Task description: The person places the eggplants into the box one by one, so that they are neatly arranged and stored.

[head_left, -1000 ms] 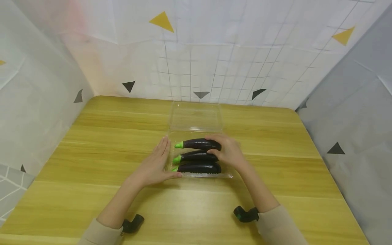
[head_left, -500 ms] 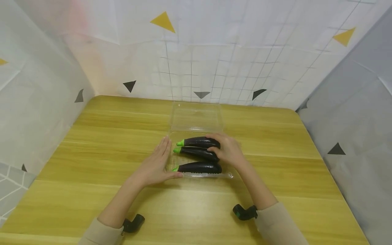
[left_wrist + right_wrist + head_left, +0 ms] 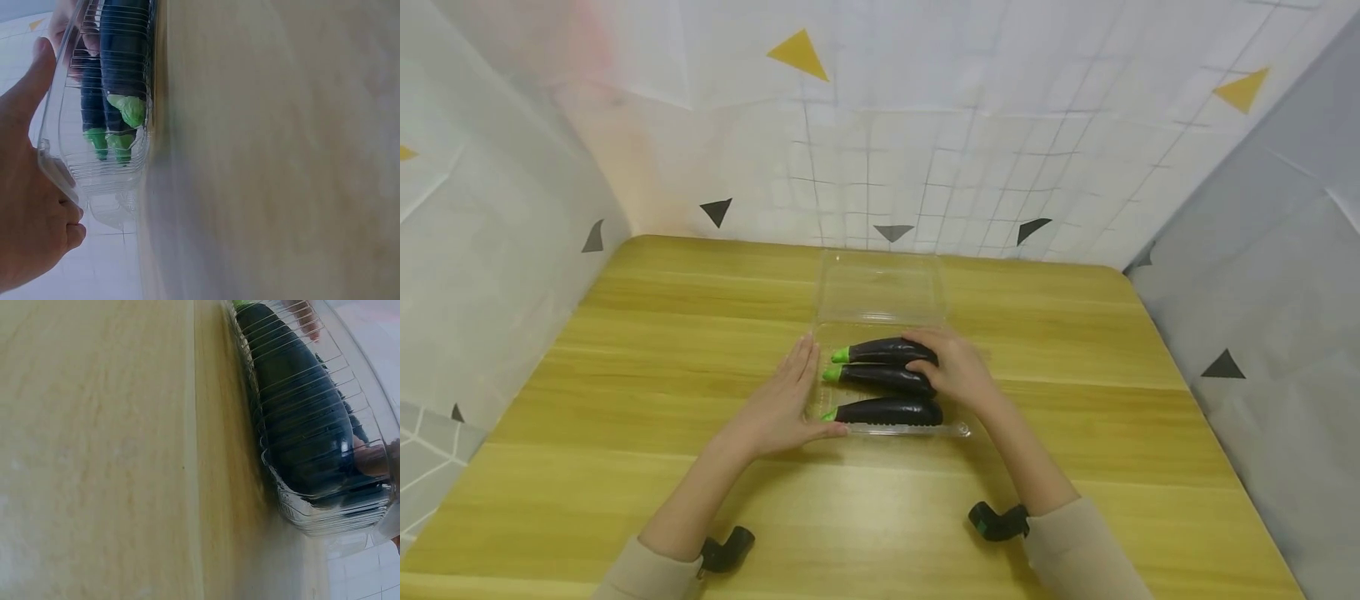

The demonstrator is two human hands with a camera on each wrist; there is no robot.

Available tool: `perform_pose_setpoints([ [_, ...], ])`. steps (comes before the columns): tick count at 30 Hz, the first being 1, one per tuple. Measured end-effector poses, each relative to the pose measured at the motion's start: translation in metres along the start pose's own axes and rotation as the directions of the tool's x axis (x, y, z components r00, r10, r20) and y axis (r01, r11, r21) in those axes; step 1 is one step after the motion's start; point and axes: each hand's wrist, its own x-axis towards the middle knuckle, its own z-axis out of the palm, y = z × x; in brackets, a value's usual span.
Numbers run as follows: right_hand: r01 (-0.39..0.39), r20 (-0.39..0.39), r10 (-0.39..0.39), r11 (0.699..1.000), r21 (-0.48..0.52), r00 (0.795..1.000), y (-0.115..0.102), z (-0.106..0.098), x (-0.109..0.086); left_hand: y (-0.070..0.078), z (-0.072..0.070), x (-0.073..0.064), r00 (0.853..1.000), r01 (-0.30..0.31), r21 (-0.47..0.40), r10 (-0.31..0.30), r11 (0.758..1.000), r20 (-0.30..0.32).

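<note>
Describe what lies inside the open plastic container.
Three dark eggplants with green stems. The right hand's grip hides part of the farther two; whatever lies beneath them is covered.

The blunt ends of the far eggplant (image 3: pixel 880 351) and the middle eggplant (image 3: pixel 880 378) were partly covered by the right hand (image 3: pixel 955 367); the left rim of the container (image 3: pixel 910 430) was partly hidden by the left hand (image 3: pixel 782 407). Both sleeves (image 3: pixel 651 573) were cut off by the head view's bottom edge, the near eggplant (image 3: pixel 125 53) by the left wrist view's top edge.
</note>
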Motion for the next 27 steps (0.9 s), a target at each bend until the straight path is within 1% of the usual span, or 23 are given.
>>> perform_pose_setpoints([
  [4,-0.038,-0.009,0.038,0.999,0.033,0.999,0.001,0.001,-0.002,0.0,0.0,0.0,1.0,-0.004,-0.002,0.004,1.0,-0.005],
  [7,-0.042,-0.019,0.043,0.998,0.047,0.999,0.003,0.001,-0.004,0.001,-0.001,-0.001,1.0,-0.008,0.002,0.008,1.0,-0.004],
  [11,-0.008,-0.048,0.011,0.998,0.054,0.999,0.005,0.001,-0.007,0.001,-0.001,-0.001,1.0,-0.004,-0.006,0.004,1.0,0.001],
  [15,0.041,-0.105,-0.032,0.996,0.082,0.994,0.006,-0.002,-0.013,0.002,-0.001,-0.001,1.0,0.002,-0.018,-0.002,1.0,0.005],
  [18,0.064,-0.142,-0.047,0.991,0.115,0.989,0.005,-0.006,-0.018,0.002,-0.001,-0.001,1.0,0.0,-0.014,0.0,1.0,0.005],
  [22,0.084,-0.17,-0.059,0.986,0.147,0.984,0.004,-0.011,-0.024,0.002,-0.002,-0.001,1.0,0.0,-0.015,0.0,1.0,0.007],
  [27,0.129,-0.203,-0.096,0.979,0.156,0.975,0.003,-0.019,-0.029,0.002,-0.002,-0.001,1.0,0.0,-0.01,0.0,1.0,0.013],
])
